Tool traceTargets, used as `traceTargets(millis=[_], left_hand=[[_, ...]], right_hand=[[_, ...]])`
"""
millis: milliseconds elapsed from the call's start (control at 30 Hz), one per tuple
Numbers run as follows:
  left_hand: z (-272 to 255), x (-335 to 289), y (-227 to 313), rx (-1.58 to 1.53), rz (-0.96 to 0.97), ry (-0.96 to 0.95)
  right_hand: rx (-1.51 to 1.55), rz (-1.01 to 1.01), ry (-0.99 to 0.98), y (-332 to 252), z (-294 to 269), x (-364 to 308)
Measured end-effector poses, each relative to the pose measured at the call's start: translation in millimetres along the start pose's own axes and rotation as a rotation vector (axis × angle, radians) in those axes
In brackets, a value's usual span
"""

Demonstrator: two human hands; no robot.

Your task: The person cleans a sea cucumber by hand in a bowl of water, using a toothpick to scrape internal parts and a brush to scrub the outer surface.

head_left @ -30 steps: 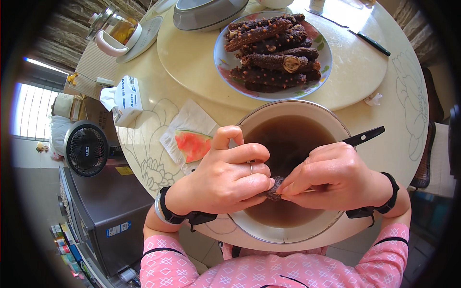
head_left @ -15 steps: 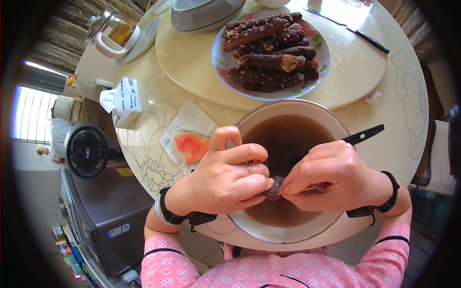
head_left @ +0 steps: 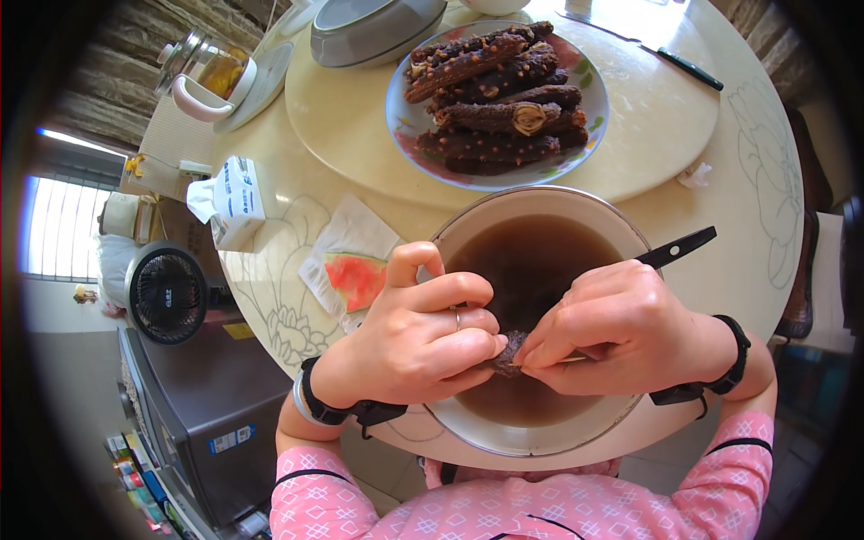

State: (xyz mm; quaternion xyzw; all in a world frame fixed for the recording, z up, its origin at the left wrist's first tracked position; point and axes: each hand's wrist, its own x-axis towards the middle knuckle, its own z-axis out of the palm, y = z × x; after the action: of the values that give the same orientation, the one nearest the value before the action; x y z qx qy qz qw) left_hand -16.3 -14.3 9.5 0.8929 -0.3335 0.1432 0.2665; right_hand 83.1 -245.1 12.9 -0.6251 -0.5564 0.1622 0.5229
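Over a white basin of brown water, both hands meet on a dark, bumpy sea cucumber; most of it is hidden by the fingers. My left hand is closed round its left side, index finger bent up. From the right, my right hand pinches it between thumb and fingertips. A thin pale strip or stick shows at the right fingers, too small to name. Beyond the basin, a flowered plate bears a pile of similar sea cucumbers.
A black handle juts over the basin's right rim. A watermelon slice lies on a tissue at left, near a tissue pack and glass teapot. A black-handled knife and grey lidded dish flank the plate.
The view has shifted slightly, so the table's things sit a little further left. Both hands keep nearly the same grip on the sea cucumber.
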Motion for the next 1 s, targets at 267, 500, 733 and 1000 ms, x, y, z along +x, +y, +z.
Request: traceTargets(millis=[267,500,733,1000], left_hand=[[-1.9,0.4,0.8,-0.011,-0.01,-0.01],[-1.6,0.3,-0.1,-0.017,-0.003,-0.004],[-1.9,0.6,-0.3,-0.024,-0.01,-0.004],[-1.1,0.3,0.4,-0.016,0.01,0.0]], right_hand=[[-0.012,0.004,-0.008,1.2,1.5,-0.9],[-0.004,-0.005,-0.015,1.4,1.7,-1.5],[-0.025,0.004,-0.025,2.2,2.4,-2.6],[-0.043,-0.004,-0.014,1.0,2.2,-1.9]])
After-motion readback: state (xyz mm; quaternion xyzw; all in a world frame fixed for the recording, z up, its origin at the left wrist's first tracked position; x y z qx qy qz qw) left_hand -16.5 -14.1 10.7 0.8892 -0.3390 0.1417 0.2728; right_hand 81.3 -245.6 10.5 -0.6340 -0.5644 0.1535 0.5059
